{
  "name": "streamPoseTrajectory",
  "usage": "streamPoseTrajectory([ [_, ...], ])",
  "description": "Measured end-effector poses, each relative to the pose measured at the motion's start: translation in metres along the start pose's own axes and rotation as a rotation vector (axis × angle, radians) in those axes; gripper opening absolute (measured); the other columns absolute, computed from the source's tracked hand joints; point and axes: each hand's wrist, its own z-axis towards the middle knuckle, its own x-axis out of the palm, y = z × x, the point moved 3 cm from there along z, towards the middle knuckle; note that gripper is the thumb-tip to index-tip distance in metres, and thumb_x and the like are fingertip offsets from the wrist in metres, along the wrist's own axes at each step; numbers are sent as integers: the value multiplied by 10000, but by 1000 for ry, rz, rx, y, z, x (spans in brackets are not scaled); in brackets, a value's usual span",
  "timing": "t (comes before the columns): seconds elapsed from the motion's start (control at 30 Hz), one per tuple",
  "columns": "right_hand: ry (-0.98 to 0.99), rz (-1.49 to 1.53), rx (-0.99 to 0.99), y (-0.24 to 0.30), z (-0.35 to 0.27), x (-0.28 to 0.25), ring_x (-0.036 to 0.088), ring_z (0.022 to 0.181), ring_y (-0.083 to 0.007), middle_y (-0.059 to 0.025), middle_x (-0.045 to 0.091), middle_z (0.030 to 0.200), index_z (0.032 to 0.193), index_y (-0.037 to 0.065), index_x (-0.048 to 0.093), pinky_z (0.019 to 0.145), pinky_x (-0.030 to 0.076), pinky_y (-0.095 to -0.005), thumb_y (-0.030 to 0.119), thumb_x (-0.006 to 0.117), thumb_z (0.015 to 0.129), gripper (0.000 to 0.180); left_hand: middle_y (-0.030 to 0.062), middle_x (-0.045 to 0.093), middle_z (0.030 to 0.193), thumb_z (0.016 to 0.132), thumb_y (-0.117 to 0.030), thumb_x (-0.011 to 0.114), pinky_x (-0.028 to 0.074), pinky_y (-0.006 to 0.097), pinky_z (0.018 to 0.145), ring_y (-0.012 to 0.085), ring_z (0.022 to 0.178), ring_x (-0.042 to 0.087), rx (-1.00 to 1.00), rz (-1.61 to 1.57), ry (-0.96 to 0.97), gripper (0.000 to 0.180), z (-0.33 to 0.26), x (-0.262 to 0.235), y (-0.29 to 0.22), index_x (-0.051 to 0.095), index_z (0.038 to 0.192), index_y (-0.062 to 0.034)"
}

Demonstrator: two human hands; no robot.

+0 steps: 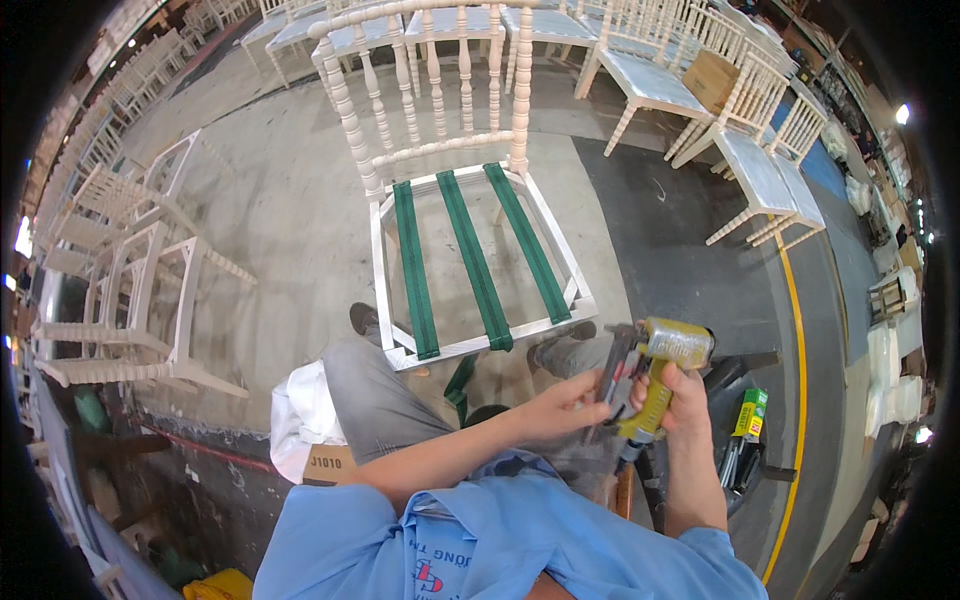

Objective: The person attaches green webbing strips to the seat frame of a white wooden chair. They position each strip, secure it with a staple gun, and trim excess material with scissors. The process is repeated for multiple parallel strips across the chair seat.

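Gripped in my right hand (682, 398) is a yellow and grey pneumatic staple gun (676, 343), its hose end pointing down. My left hand (568, 403) reaches across to the gun's dark magazine, the fingers closed at its side; the fingertips are partly hidden there. Ahead of my knees stands a whitish wooden chair (430, 152) with turned spindles and an open seat frame. Three green webbing straps (468, 245) span the frame from back to front. A loose green strap end (459, 385) hangs below the front rail.
A green and yellow box (750, 412) lies with staple strips (735, 465) in a black holder at my right. Unfinished chair frames (150, 290) lie stacked at left. Finished-seat chairs (655, 82) line the back. A cardboard box (330, 463) sits by my left leg.
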Motion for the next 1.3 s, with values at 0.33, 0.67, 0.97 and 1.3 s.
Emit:
streamPoseTrajectory([
  [0.33, -199, -422, 90, -3, -19, 16, 622, 652, -159, -67, 664, 841, 1162, -20, 644, 579, 524, -320, 99, 896, 771, 480, 51, 610, 995, 899, -53, 636, 488, 490, 767, 210, 903, 593, -507, -481, -1193, 686, -38, -175, 162, 407, 1518, -241],
  [0.67, -270, -627, 246, -18, 12, 42, 605, 643, -128, -45, 669, 860, 1153, -7, 660, 567, 501, -299, 189, 887, 812, 453, 170, 728, 859, 930, -365, 690, 540, 390, 754, 276, 785, 693, -435, 681, -679, 388, -87, -121, 83, 744, 993, 14],
  [0.97, -183, -629, 406, -81, 105, 80, 547, 630, -114, -15, 653, 831, 1121, 32, 660, 544, 424, -296, 216, 840, 868, 361, 26, 772, 963, 1025, -322, 569, 472, 333, 586, 124, 734, 616, -482, -89, -751, 275, -40, -226, 5, 674, 1134, -92],
  [1.3, -258, -799, 518, -125, 146, 73, 563, 610, -127, -31, 660, 837, 1107, 24, 636, 531, 486, -302, 240, 814, 902, 347, 122, 751, 1002, 992, -207, 571, 522, 362, 674, 194, 851, 686, -514, -187, -824, 272, -27, -252, 18, 668, 1107, 20],
])
